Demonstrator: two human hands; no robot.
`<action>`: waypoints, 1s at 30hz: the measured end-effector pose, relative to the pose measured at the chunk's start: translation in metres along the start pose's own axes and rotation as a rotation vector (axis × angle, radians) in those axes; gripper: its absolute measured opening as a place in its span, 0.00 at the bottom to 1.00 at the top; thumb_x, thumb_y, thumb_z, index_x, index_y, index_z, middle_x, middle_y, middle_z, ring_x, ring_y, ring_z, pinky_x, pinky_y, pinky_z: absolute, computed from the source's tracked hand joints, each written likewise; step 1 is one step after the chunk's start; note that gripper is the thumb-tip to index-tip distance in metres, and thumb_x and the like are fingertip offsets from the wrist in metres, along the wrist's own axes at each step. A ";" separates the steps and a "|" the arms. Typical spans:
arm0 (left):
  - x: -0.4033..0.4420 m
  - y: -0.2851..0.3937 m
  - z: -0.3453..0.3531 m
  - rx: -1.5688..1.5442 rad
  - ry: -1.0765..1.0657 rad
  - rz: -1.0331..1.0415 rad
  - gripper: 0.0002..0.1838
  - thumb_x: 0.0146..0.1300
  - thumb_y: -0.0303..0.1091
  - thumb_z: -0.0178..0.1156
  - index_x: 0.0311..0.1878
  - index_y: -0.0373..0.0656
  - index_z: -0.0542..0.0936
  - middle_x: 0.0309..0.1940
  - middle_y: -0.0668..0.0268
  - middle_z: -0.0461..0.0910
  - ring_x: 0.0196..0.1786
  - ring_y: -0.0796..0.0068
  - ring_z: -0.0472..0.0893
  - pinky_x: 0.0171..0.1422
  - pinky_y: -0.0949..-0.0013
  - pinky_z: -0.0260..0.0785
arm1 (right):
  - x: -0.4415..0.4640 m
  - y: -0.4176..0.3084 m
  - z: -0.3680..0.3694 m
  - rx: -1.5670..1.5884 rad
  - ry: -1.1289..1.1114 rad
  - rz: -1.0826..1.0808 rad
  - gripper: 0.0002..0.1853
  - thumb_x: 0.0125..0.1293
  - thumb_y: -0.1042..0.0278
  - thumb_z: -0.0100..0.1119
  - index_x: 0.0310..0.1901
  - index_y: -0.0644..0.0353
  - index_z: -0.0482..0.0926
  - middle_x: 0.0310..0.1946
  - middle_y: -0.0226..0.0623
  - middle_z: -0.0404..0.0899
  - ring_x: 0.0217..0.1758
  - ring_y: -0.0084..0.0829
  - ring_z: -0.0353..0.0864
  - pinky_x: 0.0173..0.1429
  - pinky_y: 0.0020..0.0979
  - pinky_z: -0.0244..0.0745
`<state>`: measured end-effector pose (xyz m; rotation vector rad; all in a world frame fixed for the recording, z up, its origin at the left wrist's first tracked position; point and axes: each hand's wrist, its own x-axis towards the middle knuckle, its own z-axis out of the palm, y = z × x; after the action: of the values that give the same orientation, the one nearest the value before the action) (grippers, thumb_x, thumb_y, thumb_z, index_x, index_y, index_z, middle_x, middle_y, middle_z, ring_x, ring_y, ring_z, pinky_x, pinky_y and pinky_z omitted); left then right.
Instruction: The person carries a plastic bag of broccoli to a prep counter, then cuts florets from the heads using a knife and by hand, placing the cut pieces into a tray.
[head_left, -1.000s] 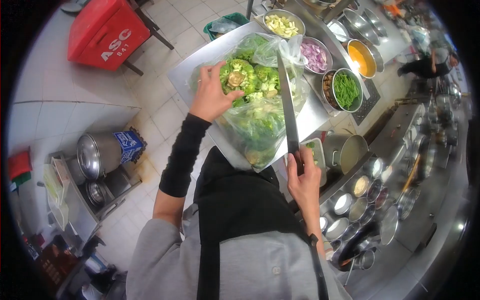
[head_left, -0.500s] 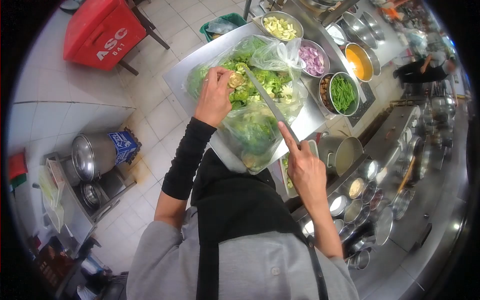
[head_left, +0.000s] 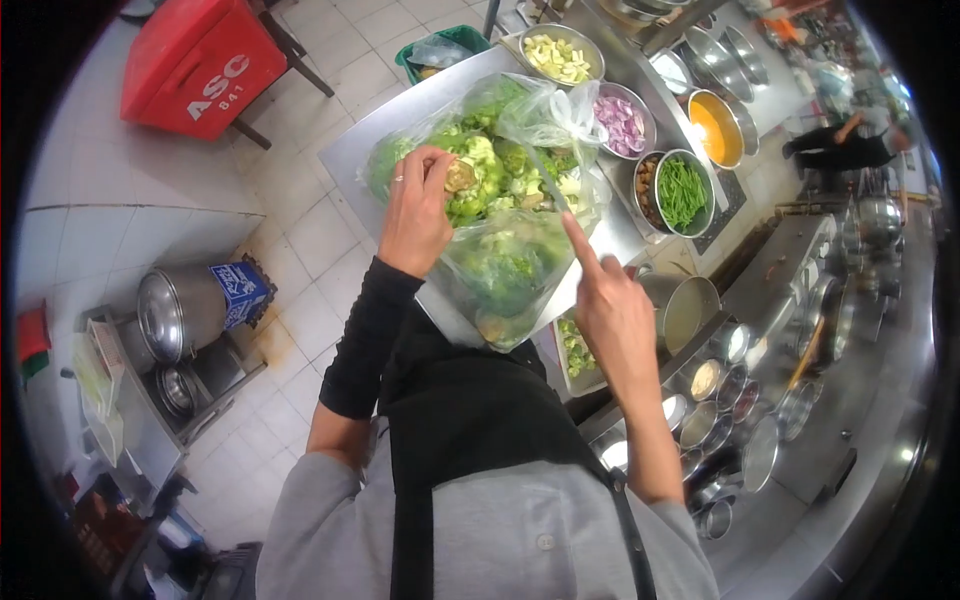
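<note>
My left hand (head_left: 415,215) is closed on a head of broccoli (head_left: 478,168), near its brownish cut stem end. My right hand (head_left: 615,310) grips a knife, its index finger stretched along the top of the blade (head_left: 549,183); the palm hides the handle. The blade points up and left, a little apart from the held broccoli. Both hands are over a clear plastic bag (head_left: 500,270) spread on a metal table (head_left: 348,150). More broccoli heads and cut florets lie in and on the bag.
Bowls of pale diced vegetable (head_left: 558,60), chopped purple onion (head_left: 620,125) and green beans (head_left: 684,192) stand along the table's right side. A tray of green pieces (head_left: 575,350) is by my right wrist. A green bin (head_left: 440,48) stands behind. Another person (head_left: 845,145) is far right.
The knife has swung to the right, away from the held broccoli, and its blade now looks steeper. My left hand has shifted slightly left and down with the broccoli, turning it.
</note>
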<state>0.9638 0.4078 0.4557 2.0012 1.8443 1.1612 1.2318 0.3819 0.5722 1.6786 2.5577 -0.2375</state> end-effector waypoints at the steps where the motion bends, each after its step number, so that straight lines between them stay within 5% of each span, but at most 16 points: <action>1: 0.000 0.004 -0.007 0.028 -0.005 0.015 0.32 0.52 0.09 0.66 0.65 0.34 0.82 0.63 0.53 0.77 0.66 0.47 0.78 0.70 0.49 0.74 | -0.009 0.001 -0.009 0.104 -0.028 0.045 0.48 0.70 0.80 0.59 0.90 0.36 0.61 0.36 0.53 0.84 0.32 0.52 0.89 0.40 0.52 0.86; 7: 0.026 -0.002 -0.027 0.121 -0.021 0.218 0.34 0.57 0.11 0.64 0.70 0.39 0.82 0.65 0.53 0.77 0.71 0.47 0.76 0.77 0.53 0.71 | -0.044 0.021 0.013 0.502 0.116 0.144 0.40 0.75 0.79 0.63 0.85 0.37 0.71 0.35 0.52 0.85 0.33 0.53 0.85 0.44 0.53 0.79; 10: 0.011 -0.006 -0.023 -0.138 0.228 -0.146 0.34 0.64 0.18 0.69 0.76 0.41 0.79 0.67 0.52 0.76 0.74 0.47 0.75 0.79 0.51 0.69 | -0.053 0.012 0.023 0.548 0.273 0.123 0.40 0.75 0.80 0.64 0.85 0.36 0.72 0.34 0.51 0.85 0.32 0.52 0.85 0.44 0.52 0.79; 19: -0.014 0.020 0.028 0.079 -0.028 -0.414 0.56 0.60 0.40 0.84 0.86 0.39 0.60 0.73 0.38 0.64 0.75 0.36 0.72 0.81 0.42 0.67 | -0.063 -0.003 0.030 0.562 0.193 0.139 0.40 0.76 0.79 0.63 0.85 0.33 0.71 0.32 0.48 0.83 0.31 0.50 0.85 0.42 0.52 0.80; 28: 0.005 -0.039 0.003 -0.422 -0.137 -0.421 0.47 0.63 0.27 0.74 0.86 0.48 0.66 0.71 0.45 0.79 0.68 0.46 0.83 0.71 0.49 0.79 | -0.070 0.001 0.019 0.284 0.053 0.073 0.47 0.72 0.78 0.61 0.88 0.28 0.64 0.35 0.46 0.82 0.32 0.52 0.88 0.40 0.54 0.85; 29: 0.006 -0.044 0.003 -0.346 -0.133 -0.284 0.43 0.64 0.28 0.71 0.84 0.49 0.70 0.71 0.45 0.81 0.65 0.55 0.86 0.64 0.57 0.83 | -0.069 0.004 0.018 0.253 0.034 0.062 0.47 0.72 0.78 0.62 0.89 0.27 0.63 0.35 0.46 0.81 0.31 0.52 0.88 0.40 0.54 0.86; 30: 0.005 -0.047 0.004 -0.318 -0.165 -0.269 0.40 0.64 0.29 0.70 0.82 0.47 0.72 0.70 0.45 0.81 0.67 0.51 0.85 0.68 0.55 0.80 | -0.068 0.007 0.016 0.222 0.015 0.048 0.47 0.72 0.78 0.62 0.89 0.27 0.62 0.35 0.46 0.81 0.31 0.52 0.88 0.39 0.54 0.86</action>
<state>0.9300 0.4236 0.4264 1.5711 1.6635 1.0938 1.2648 0.3201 0.5655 1.8171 2.5796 -0.5246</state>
